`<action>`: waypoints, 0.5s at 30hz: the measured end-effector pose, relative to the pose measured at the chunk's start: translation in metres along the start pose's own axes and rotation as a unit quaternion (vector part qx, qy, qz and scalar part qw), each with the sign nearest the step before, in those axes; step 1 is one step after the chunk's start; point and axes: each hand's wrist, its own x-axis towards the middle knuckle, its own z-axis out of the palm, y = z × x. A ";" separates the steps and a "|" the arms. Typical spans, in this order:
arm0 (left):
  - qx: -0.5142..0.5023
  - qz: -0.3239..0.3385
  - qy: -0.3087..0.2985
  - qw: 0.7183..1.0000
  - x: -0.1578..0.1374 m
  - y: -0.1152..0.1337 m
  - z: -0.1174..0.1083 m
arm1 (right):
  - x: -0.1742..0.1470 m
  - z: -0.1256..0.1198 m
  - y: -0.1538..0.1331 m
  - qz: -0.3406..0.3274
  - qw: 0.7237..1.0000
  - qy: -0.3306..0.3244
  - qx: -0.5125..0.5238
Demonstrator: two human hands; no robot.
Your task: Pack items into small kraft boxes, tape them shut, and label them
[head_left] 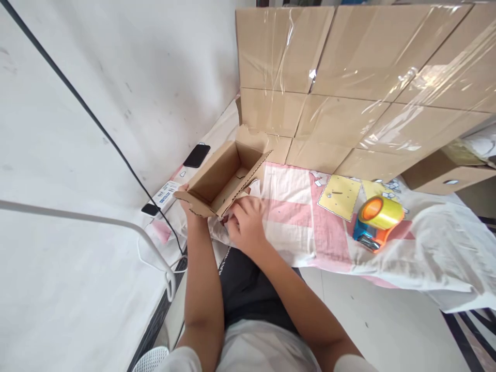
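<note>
An open cardboard box [217,181] is tilted in front of me, its inside facing up and looking bare apart from a small dark mark. My left hand [186,205] grips its near left corner, mostly hidden behind the cardboard. Against the outside of the box's near right wall, my right hand [248,219] has its fingers curled in. What they pinch there is hidden. A pale scrap [254,188], perhaps paper or a label, shows just beyond those fingers.
Taped cardboard boxes [279,67] are stacked behind the cloth-covered surface [287,232]. A tape dispenser [377,222] with yellow tape lies right, near another open box [445,173]. A phone [197,155] and a small white box [166,195] lie along the wall, where a black cable [96,121] hangs.
</note>
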 end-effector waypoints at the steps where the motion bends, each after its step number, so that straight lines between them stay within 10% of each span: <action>1: -0.003 -0.014 0.009 1.000 0.001 -0.003 0.003 | 0.006 -0.006 0.009 -0.012 0.999 -0.013 -0.041; 8: -0.001 -0.049 0.008 0.999 0.003 -0.014 0.017 | 0.034 -0.058 0.054 -0.127 0.967 -0.165 -0.144; 15: 0.037 -0.032 -0.075 0.996 0.014 -0.028 0.053 | 0.000 -0.157 0.073 -0.061 0.992 -0.106 0.015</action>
